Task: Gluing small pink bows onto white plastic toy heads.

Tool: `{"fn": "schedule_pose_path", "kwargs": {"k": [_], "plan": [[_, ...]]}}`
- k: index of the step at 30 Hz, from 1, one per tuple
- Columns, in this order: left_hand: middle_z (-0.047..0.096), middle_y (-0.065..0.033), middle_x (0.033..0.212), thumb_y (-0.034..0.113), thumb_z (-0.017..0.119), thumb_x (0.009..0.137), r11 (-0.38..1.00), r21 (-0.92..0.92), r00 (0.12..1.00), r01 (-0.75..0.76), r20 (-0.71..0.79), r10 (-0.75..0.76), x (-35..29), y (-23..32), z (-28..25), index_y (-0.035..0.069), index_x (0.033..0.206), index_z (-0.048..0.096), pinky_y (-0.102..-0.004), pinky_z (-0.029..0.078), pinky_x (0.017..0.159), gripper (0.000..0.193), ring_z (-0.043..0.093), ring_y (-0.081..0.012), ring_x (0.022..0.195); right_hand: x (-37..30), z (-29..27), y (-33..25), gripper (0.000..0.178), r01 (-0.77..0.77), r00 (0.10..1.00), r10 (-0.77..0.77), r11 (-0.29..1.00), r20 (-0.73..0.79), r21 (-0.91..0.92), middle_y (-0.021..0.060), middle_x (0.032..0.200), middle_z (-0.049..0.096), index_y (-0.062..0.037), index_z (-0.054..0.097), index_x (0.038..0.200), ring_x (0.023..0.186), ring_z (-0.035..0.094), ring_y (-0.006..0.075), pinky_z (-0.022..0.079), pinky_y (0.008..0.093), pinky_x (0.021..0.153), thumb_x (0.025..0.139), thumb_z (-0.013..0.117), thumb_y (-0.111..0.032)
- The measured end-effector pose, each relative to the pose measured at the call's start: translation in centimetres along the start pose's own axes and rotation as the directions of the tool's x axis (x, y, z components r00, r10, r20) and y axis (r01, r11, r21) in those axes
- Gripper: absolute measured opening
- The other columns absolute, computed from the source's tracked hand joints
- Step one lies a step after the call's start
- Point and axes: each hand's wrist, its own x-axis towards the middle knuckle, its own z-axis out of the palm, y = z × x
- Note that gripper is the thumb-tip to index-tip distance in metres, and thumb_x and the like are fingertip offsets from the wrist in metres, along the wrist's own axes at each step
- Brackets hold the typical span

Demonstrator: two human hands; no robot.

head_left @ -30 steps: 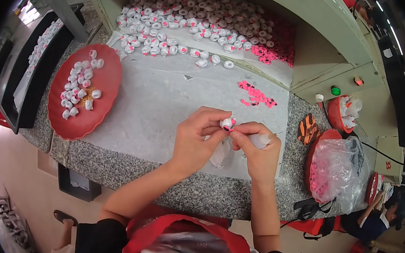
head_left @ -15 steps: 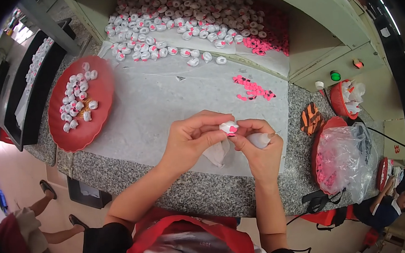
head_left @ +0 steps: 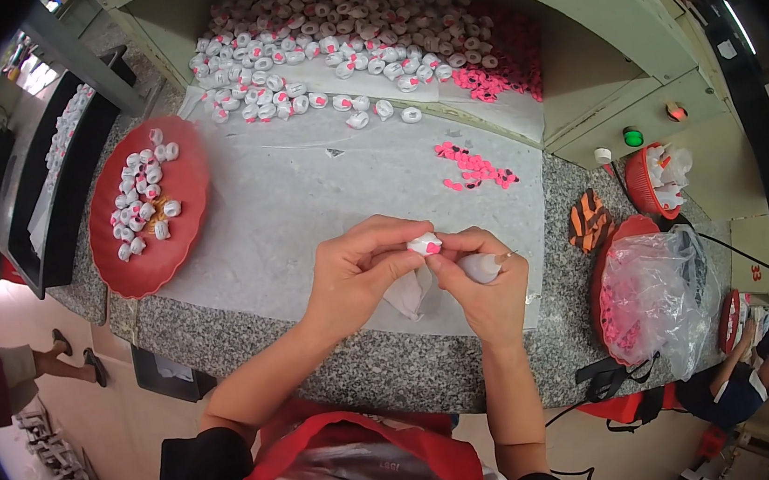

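Note:
A small rounded white piece with a pink patch [head_left: 424, 244] is held up over the pale sheet [head_left: 295, 193]. My left hand [head_left: 351, 276] pinches it from the left between thumb and fingers. From the right, the fingertips of my right hand [head_left: 488, 290] press against it beside the pink patch. A translucent whitish container [head_left: 481, 268], perhaps a small glue bottle, is tucked in the right palm; its kind is partly hidden. Below the fingers lies or hangs a white cloth-like piece [head_left: 406, 296]. Small flat pink pieces [head_left: 478, 168] lie loosely grouped beyond my right hand.
Many similar white pieces [head_left: 293, 85] fill the shelf of the green cabinet [head_left: 653, 118] at the back. A red plate [head_left: 115, 259] at left holds more. At right are a red basket [head_left: 646, 189], an orange-black striped item [head_left: 590, 221] and a plastic bag [head_left: 662, 295] over another plate.
My right fingertips and thumb have shifted slightly on the white piece, which is turned a little. The whole view has moved slightly. At far left, a walking person has moved farther left.

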Motion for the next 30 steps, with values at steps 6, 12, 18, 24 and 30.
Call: {"fn": "schedule_pose_path", "kwargs": {"k": [6,12,18,24,30], "plan": [[0.060,-0.0117,0.095,-0.004,0.058,0.075,0.944,-0.221,0.963,0.244,-0.058,-0.263,0.3,-0.2,-0.3,-0.004,0.101,0.057,-0.0281,0.048,0.079,0.025,0.057,-0.0165,0.088,0.2,0.0,0.0,0.012,0.007,1.000,-0.007,1.000,0.021,-0.013,0.0037,0.070,0.058,0.0028,0.060,0.083,0.058,0.051,0.0063,0.041,0.0182,0.050,0.072,0.063,0.002],[0.061,-0.0109,0.092,0.000,0.058,0.077,0.938,-0.247,0.960,0.242,-0.077,-0.268,0.5,-0.4,-0.2,-0.002,0.103,0.056,-0.0277,0.048,0.076,0.026,0.059,-0.0160,0.084,0.5,0.0,0.5,0.014,-0.061,0.998,0.061,0.998,-0.009,-0.033,0.0040,0.070,0.058,0.0018,0.060,0.084,0.058,0.051,0.0062,0.041,0.0185,0.051,0.071,0.063,0.003],[0.061,-0.0100,0.087,0.000,0.058,0.078,0.919,-0.320,0.967,0.229,-0.033,-0.252,0.2,1.0,-0.1,-0.002,0.101,0.054,-0.0251,0.049,0.073,0.023,0.059,-0.0147,0.081,0.2,0.4,0.2,0.021,0.316,0.947,-0.309,0.945,0.086,-0.084,0.0113,0.090,0.056,0.0025,0.058,0.086,0.066,0.054,0.0090,0.043,0.0199,0.052,0.067,0.063,0.009],[0.062,-0.0115,0.083,-0.002,0.060,0.075,0.984,-0.116,0.987,0.134,0.101,-0.122,0.2,1.4,-0.2,-0.002,0.094,0.055,-0.0229,0.049,0.063,0.020,0.061,-0.0149,0.075,0.2,-0.6,0.9,0.022,0.132,0.973,-0.172,0.961,0.156,0.242,0.0140,0.091,0.056,0.0026,0.056,0.088,0.065,0.055,0.0123,0.045,0.0213,0.052,0.068,0.064,0.007],[0.062,-0.0116,0.081,0.000,0.061,0.076,0.966,-0.139,0.976,0.219,0.022,-0.218,0.2,1.6,-0.7,-0.001,0.092,0.056,-0.0219,0.049,0.058,0.017,0.061,-0.0134,0.068,0.5,0.7,1.2,0.016,-0.071,0.991,0.030,0.948,0.133,0.311,0.0110,0.081,0.058,0.0015,0.055,0.086,0.063,0.055,0.0135,0.045,0.0240,0.051,0.073,0.063,0.001]]}}
